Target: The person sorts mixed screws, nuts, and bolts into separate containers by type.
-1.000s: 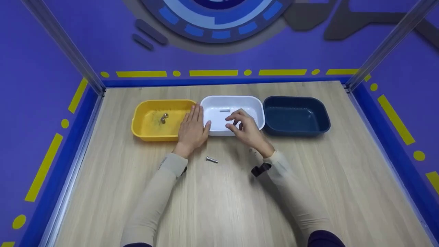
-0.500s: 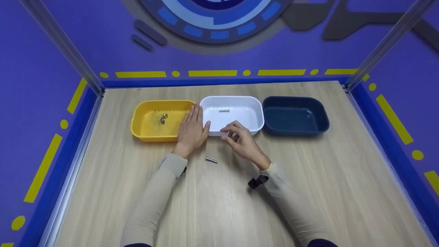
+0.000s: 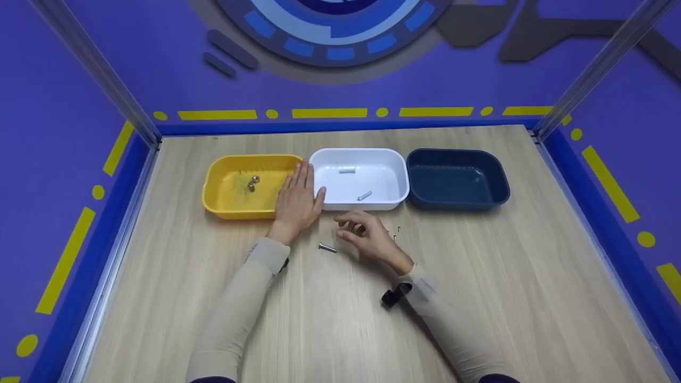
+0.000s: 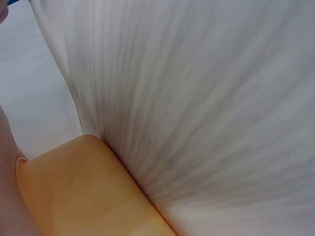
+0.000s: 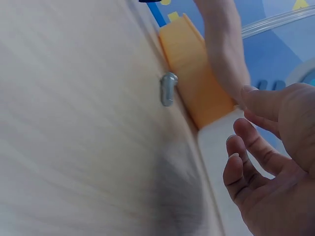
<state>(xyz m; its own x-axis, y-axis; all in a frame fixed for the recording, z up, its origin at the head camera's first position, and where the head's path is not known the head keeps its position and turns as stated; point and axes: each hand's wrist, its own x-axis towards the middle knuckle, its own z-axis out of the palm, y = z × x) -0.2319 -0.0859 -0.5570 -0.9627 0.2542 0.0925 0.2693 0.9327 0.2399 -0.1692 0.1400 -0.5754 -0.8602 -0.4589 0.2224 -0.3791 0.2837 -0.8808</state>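
Yellow tray [image 3: 223, 205]: leftmost of three trays set in a row on the wooden table [image 3: 532, 276]; two small metal pieces [image 3: 253, 183] lie inside.
Left hand [image 3: 298, 201]: lies flat with fingers straight, over the yellow tray's right end, fingertips at the seam with the white tray; it holds nothing.
Loose bolt [image 3: 327, 247]: lies on the table, just in front of the trays, between the two hands; also seen beside the yellow tray [image 5: 168, 88].
Right hand [image 3: 367, 236]: hovers above the table just right of the loose bolt, fingers loosely curled, empty.
White tray [image 3: 319, 159]: middle of the row; two bolts [image 3: 364, 196] lie inside.
Dark blue tray [image 3: 457, 205]: rightmost.
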